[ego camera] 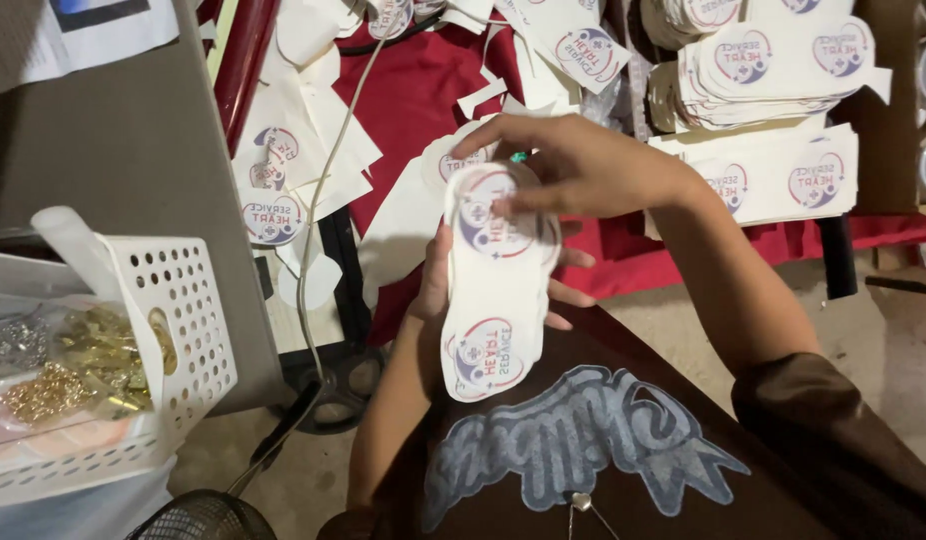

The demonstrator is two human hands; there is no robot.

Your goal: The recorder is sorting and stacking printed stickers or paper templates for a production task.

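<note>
Left hand point(438, 285) grips an elongated white sticker sheet point(495, 290) from behind, upright at chest height; right hand point(573, 165) pinches its top edge, probably to peel. Sheet carries two round emblems, one per end. Three stacks of like sheets point(773, 75) sit on the red-covered bench point(413, 100); one white basket point(183, 320) at left.

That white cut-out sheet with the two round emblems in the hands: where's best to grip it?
Probably pinch the cut-out sheet at its narrow waist between the emblems, coming from its free right edge. The left hand already backs it from behind; the right hand covers its top.
</note>
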